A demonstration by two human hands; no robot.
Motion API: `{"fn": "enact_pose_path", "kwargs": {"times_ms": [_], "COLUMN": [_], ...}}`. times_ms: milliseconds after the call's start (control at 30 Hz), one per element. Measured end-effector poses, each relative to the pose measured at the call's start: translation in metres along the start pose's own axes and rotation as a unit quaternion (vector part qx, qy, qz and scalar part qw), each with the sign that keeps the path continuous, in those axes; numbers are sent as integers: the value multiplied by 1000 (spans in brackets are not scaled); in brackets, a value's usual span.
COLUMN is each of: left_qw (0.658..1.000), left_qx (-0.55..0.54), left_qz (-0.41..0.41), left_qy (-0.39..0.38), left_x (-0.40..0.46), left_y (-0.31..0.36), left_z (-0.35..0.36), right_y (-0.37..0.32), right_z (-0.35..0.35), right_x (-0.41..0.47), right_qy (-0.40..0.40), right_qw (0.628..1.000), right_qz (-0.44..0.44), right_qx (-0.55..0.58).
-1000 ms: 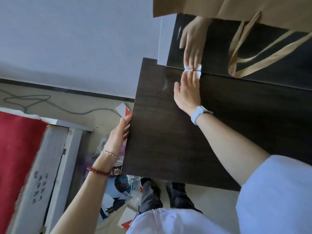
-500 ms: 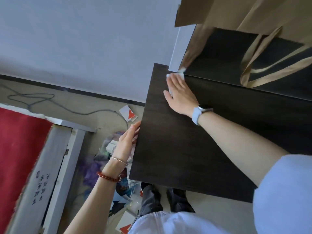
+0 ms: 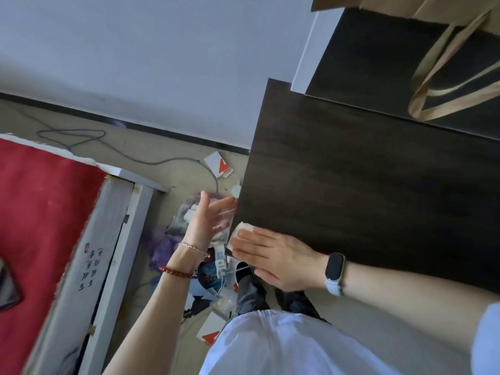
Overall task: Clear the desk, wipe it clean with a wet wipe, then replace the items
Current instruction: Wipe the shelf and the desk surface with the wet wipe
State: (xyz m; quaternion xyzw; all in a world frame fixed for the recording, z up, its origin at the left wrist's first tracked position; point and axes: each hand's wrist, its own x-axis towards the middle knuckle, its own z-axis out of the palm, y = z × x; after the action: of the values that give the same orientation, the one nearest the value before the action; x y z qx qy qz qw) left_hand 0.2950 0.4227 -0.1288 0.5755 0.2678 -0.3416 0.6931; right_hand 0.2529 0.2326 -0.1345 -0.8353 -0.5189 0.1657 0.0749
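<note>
The dark wood desk (image 3: 365,190) fills the right half of the head view, its top bare. My right hand (image 3: 273,257) lies flat at the desk's near left corner, fingers pressing a folded white wet wipe (image 3: 241,230) against the edge. My left hand (image 3: 209,220) hovers just off the desk's left edge, palm up and fingers spread, holding nothing. A dark smart band sits on my right wrist, and bead bracelets circle my left wrist.
A brown paper bag (image 3: 438,77) with long handles rests on the raised dark shelf behind the desk. On the floor to the left lie several items: white-and-orange boxes (image 3: 218,165), plastic bags, a grey cable (image 3: 135,155). A red bed (image 3: 40,226) with a white frame stands at far left.
My right hand has slid the wipe from the desk's far left corner down along the left edge to the near corner. My left hand has turned palm up beside the edge.
</note>
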Motion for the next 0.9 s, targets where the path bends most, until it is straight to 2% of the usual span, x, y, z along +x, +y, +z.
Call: {"fn": "enact_pose_path", "kwargs": {"times_ms": [67,167,233,267,400,467,533,600,667,733,800,900], "left_qw": [1000,999,999,998,994,989,968,897,808,750,726,710], "left_qx": [-1,0,-3,-9,-6,19,125,317,475,564,605,623], "left_qz": [2,24,33,38,71,93,143,226,288,298,279,272], "left_qy": [5,29,40,46,80,114,166,209,197,177,172,183], "left_x": [-6,-12,-17,-18,-27,-30,-33,-35,-35,-31,-25,-21], "left_y": [-7,-13,-17,-18,-23,-23,-25,-30,-37,-44,-47,-49], "left_z": [0,0,-2,-3,-4,3,13,27,43,57,67,70], "right_y": [16,48,32,15,-51,-50,-46,-43,-35,-31,-30,-27], "right_z": [-5,-24,-25,-19,15,25,30,33,38,42,47,46], "right_x": [4,30,46,50,21,-5,-37,-74,-114,-151,-178,-175], "right_qy": [14,83,100,98,75,78,74,75,86,116,149,206], "right_qw": [1000,981,960,961,987,986,981,969,937,881,797,650], "right_qz": [0,177,259,256,140,144,176,237,339,458,582,723], "right_qx": [-14,2,25,27,-37,-43,-29,-19,-6,26,59,107]}}
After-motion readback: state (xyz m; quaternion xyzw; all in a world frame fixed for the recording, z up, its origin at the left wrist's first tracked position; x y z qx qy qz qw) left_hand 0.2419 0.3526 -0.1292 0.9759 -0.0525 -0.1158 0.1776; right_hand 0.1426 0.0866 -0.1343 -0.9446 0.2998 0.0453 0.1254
